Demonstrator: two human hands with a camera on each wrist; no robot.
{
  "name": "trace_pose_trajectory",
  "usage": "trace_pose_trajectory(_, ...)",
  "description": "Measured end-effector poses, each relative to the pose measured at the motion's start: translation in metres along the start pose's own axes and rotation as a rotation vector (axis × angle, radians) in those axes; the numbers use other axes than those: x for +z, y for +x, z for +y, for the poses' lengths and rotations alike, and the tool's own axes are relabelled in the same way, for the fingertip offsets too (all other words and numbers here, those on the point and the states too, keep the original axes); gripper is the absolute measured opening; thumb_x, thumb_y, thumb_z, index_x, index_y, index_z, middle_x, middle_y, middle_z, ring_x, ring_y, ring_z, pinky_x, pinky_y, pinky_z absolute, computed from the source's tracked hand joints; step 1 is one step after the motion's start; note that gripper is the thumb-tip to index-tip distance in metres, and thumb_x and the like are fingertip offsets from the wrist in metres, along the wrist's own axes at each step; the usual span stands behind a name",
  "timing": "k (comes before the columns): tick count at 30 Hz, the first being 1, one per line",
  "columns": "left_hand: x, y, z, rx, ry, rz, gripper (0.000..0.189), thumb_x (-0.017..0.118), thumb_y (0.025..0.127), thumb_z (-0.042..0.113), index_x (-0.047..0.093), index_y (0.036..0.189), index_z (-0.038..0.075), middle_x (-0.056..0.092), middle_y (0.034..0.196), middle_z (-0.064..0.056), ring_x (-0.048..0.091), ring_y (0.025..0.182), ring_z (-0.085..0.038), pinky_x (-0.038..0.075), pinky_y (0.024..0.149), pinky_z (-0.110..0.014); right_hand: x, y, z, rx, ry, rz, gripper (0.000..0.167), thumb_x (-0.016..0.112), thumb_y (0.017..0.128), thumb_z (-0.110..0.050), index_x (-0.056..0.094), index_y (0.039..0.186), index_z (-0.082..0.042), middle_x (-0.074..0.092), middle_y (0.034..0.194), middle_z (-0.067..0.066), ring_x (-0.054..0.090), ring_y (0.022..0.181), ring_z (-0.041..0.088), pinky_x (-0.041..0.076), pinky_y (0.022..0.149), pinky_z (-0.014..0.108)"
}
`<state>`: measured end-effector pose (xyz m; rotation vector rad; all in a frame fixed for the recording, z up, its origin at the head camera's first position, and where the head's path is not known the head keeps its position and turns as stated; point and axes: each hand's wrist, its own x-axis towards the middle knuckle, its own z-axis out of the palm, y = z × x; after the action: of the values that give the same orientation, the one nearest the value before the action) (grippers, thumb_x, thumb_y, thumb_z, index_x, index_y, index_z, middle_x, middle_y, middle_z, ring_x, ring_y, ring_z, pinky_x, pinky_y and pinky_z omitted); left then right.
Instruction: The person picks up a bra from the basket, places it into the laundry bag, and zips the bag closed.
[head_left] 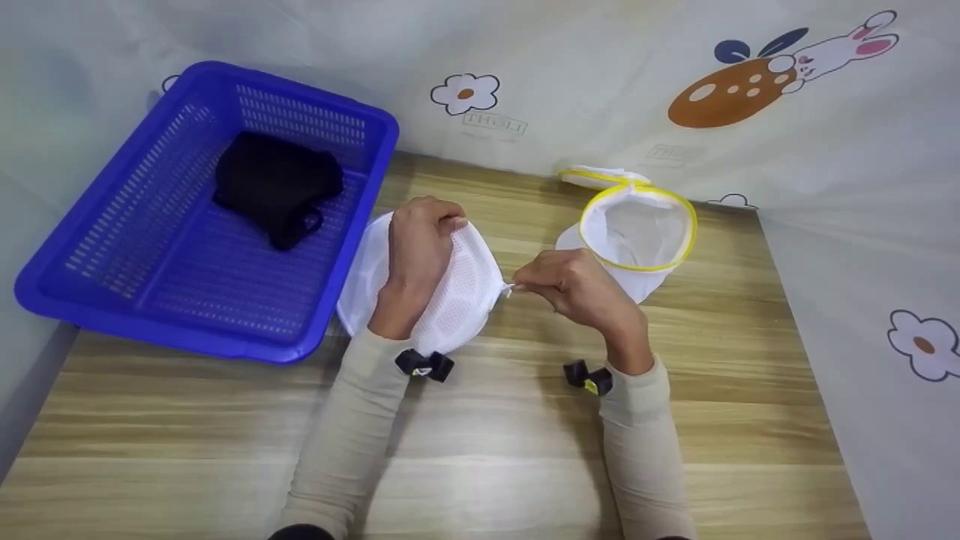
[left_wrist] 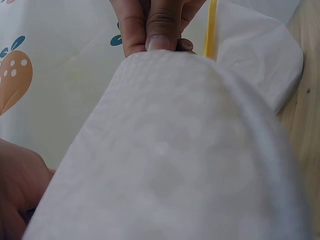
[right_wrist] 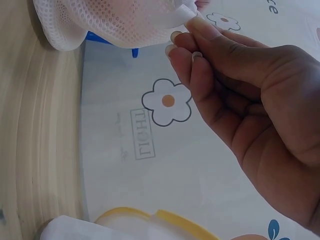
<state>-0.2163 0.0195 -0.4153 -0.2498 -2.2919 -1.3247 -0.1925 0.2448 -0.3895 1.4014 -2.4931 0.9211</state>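
Observation:
A white mesh laundry bag [head_left: 459, 292], rounded in shape, stands on the table beside the blue basket. My left hand [head_left: 421, 247] grips its upper edge with curled fingers; in the left wrist view, part of that hand [left_wrist: 20, 185] shows behind the bag. At the bag's right corner, my right hand [head_left: 581, 289] pinches a small white tab [right_wrist: 177, 18] between thumb and fingertips. The mesh [left_wrist: 160, 150] fills most of the left wrist view, with the right hand's thumb and fingers at its far end.
A blue plastic basket [head_left: 176, 335] at the left contains a black cloth item [head_left: 274, 180] with a small loop. Behind my right hand, a white bag with yellow trim [head_left: 694, 225] has its lid folded back. A printed sheet [head_left: 570, 90] hangs behind the wooden table [head_left: 480, 465].

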Motion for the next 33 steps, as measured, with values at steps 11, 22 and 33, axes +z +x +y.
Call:
trace_pose_trajectory(11, -0.002, 0.001, 0.001, -0.055, 0.014, 0.020, 0.003, 0.074, 0.076, 0.003, 0.076, 0.078, 0.004, 0.070, 0.077, -0.009, 0.065, 0.076, -0.024, 0.051, 0.072, -0.036, 0.000, 0.004, -0.003, -0.022, 0.043, -0.045, 0.007, 0.071, 0.084, -0.006, 0.076, 0.089, -0.009, 0.071, 0.082, 0.000, 0.063, 0.075, 0.009, 0.051, 0.067, 0.024)
trace_pose_trajectory(22, -0.005, 0.001, 0.000, 0.004, 0.035, -0.018, 0.011, 0.072, 0.076, 0.011, 0.074, 0.079, 0.001, 0.069, 0.078, -0.011, 0.064, 0.079, -0.027, 0.050, 0.075, -0.037, 0.000, 0.002, -0.002, 0.062, -0.036, -0.008, 0.011, 0.073, 0.082, -0.007, 0.077, 0.091, -0.012, 0.071, 0.084, -0.003, 0.061, 0.071, 0.005, 0.049, 0.064, 0.023)
trace_pose_trajectory(33, -0.022, 0.002, -0.002, -0.126, 0.263, -0.118, 0.028, 0.069, 0.084, 0.005, 0.066, 0.111, -0.003, 0.065, 0.108, -0.020, 0.057, 0.104, -0.039, 0.041, 0.092, -0.047, -0.002, -0.001, 0.002, 0.143, -0.121, 0.034, 0.009, 0.074, 0.082, -0.009, 0.077, 0.090, -0.011, 0.071, 0.085, -0.005, 0.064, 0.078, 0.007, 0.050, 0.069, 0.022)
